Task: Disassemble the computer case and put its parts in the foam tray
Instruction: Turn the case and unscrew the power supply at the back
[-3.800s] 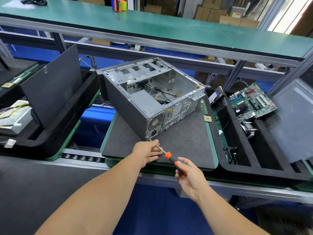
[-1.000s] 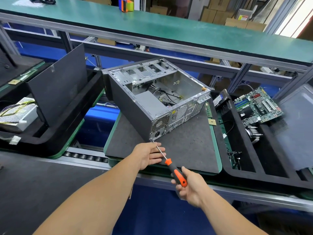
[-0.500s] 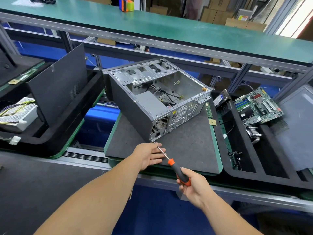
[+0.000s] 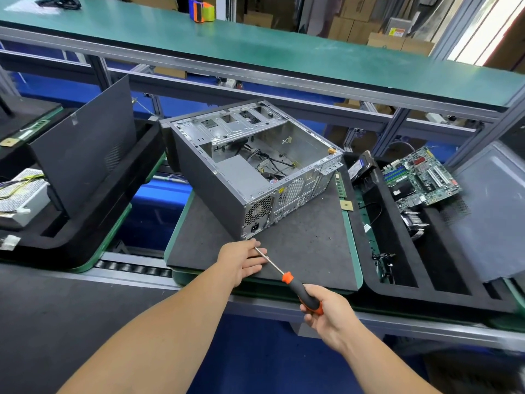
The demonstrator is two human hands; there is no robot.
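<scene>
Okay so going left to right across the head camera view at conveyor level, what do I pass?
White power supply → upright dark side panel → open computer case → motherboard in the foam tray → flat grey panel.

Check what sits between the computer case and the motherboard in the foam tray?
Head view: a drive propped on the foam tray's near wall, between the computer case and the motherboard.

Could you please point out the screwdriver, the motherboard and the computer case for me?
screwdriver (image 4: 301,288): head view, on its orange and black handle.
motherboard (image 4: 420,177): head view, middle of the green board.
computer case (image 4: 210,189): head view, on its dark side wall.
</scene>
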